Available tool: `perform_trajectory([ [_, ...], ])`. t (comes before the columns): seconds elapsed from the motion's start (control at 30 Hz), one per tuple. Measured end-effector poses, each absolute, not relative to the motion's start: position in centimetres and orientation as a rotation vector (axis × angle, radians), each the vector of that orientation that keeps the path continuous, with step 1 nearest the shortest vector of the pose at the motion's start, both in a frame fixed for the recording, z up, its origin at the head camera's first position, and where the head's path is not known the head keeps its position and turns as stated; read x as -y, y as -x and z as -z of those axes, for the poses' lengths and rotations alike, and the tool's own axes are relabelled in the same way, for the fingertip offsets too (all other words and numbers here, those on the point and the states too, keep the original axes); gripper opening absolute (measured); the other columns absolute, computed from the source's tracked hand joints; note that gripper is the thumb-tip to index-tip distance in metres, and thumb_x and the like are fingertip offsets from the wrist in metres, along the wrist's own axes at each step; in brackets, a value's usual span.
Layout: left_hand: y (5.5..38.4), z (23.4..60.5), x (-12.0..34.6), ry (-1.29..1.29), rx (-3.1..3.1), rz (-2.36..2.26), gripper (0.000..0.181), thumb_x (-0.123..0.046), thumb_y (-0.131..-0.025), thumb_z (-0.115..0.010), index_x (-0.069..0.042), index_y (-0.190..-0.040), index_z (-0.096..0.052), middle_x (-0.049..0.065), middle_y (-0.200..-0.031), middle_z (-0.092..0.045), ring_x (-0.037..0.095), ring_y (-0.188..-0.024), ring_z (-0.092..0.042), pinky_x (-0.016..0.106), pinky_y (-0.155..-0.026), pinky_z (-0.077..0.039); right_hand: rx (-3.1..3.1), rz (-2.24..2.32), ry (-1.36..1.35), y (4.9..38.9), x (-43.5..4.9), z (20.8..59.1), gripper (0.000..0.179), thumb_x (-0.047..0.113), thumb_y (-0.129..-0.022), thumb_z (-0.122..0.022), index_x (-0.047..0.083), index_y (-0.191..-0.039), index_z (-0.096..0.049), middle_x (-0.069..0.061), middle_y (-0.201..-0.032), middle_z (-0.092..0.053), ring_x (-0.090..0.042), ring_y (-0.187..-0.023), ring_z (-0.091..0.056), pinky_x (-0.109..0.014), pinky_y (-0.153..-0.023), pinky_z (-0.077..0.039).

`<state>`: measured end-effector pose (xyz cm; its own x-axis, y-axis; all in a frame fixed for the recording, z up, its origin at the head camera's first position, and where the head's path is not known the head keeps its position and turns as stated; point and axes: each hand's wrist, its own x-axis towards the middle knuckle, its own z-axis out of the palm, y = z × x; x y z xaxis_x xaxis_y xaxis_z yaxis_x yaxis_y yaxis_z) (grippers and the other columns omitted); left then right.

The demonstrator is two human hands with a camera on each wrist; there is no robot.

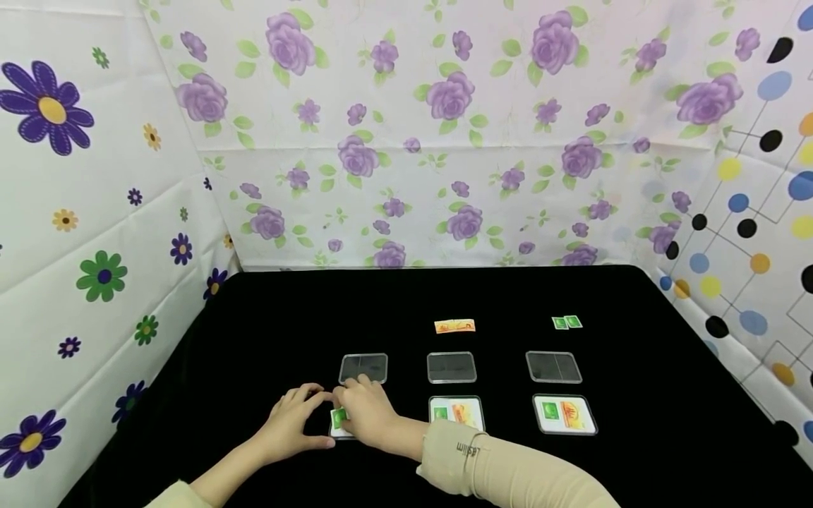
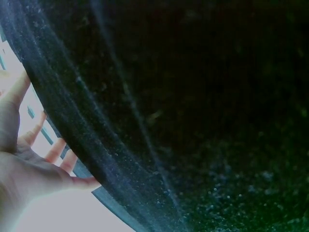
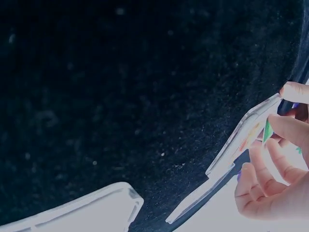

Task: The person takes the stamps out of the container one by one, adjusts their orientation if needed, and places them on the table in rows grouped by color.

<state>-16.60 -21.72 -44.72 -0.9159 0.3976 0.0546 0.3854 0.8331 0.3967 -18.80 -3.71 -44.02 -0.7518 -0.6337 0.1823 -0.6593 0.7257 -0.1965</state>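
My left hand (image 1: 287,429) lies spread at the left edge of the nearest left plastic case (image 1: 343,434), thumb at its near corner and forefinger by the far side. Over that case reaches my right hand (image 1: 370,418), covering most of it. Its thumb and fingertips pinch a small green card (image 3: 268,130), tilted up from the case, in the right wrist view. Orange print shows inside the case there. In the left wrist view, the left hand (image 2: 36,169) has its fingers apart.
Two near cases, middle (image 1: 456,409) and right (image 1: 565,415), hold green and orange cards. Behind stand clear cases, left (image 1: 363,365), middle (image 1: 452,367) and right (image 1: 554,367). Farther back lie orange cards (image 1: 454,325) and green cards (image 1: 567,322). Patterned curtains (image 1: 406,141) border the black table (image 1: 305,303).
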Motion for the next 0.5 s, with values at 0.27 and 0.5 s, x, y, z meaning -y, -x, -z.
perform_trajectory([
  [0.27, 16.33, 44.83, 21.73, -0.604, -2.966, -0.649, 0.07, -0.043, -0.067, -0.08, -0.01, -0.123, -0.056, 0.017, -0.131, -0.048, 0.046, -0.12, -0.043, 0.076, -0.092, -0.028, 2.805, -0.441, -1.081, 18.45, 3.86, 43.94, 0.022, 0.017, -0.072, -0.08, 0.016, -0.086, -0.063, 0.002, -0.089, -0.07, -0.004, -0.067, -0.051, -0.016, -0.064, -0.043],
  [0.5, 16.54, 44.74, 21.64, -0.611, -2.964, -0.657, 0.071, -0.043, -0.067, -0.08, -0.009, -0.124, -0.056, 0.017, -0.131, -0.048, 0.045, -0.12, -0.043, 0.076, -0.092, -0.028, 2.776, -0.4, -1.084, 18.5, 3.8, 43.91, 0.023, 0.017, -0.072, -0.08, 0.017, -0.087, -0.063, 0.004, -0.084, -0.068, -0.004, -0.069, -0.056, -0.015, -0.061, -0.042],
])
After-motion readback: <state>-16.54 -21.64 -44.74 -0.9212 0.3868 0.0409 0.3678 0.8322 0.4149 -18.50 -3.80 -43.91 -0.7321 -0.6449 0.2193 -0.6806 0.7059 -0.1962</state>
